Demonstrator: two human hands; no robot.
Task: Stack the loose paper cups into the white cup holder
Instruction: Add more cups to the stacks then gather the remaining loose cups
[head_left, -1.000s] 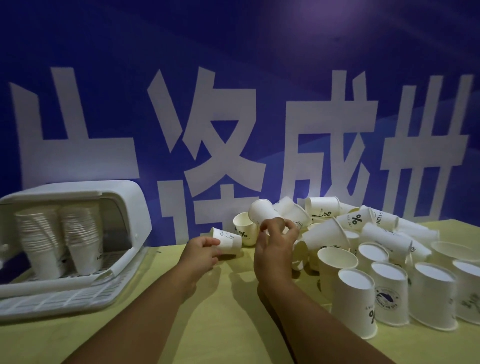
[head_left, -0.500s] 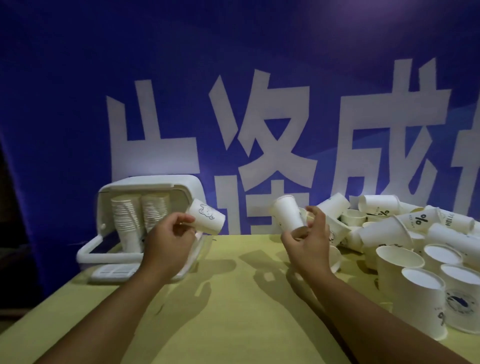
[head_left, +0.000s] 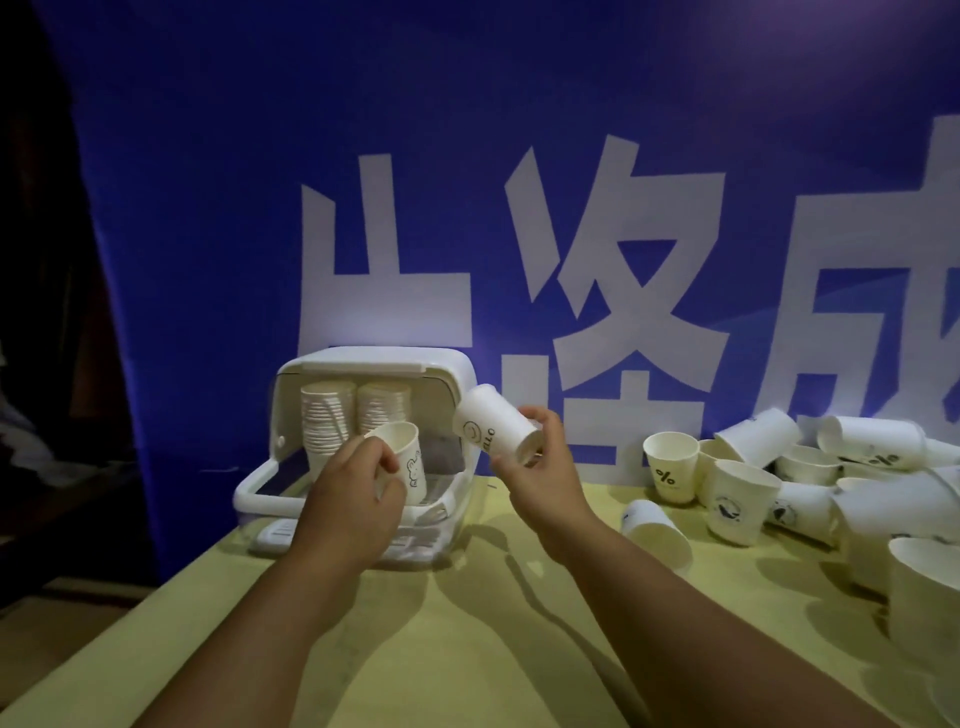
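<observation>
- Left hand (head_left: 353, 499) is curled round an upright cup with a small drawing (head_left: 405, 460). The cup's mouth faces up, just in front of the holder's open front. The forearm reaches forward over the worktop (head_left: 467, 649).
- Right hand (head_left: 545, 467) pinches a smiley cup (head_left: 491, 428) by its rim, tilted, with the base pointing up-left toward the holder.
- Both stacks (head_left: 327, 421) in the white cup holder (head_left: 374, 358) nearly reach its roof. Forcing another cup on top could crush the thin paper or tip a stack.
- Both hands are converging, so they could knock each other.
- Loose cups (head_left: 779, 467) lie heaped on the right.
</observation>
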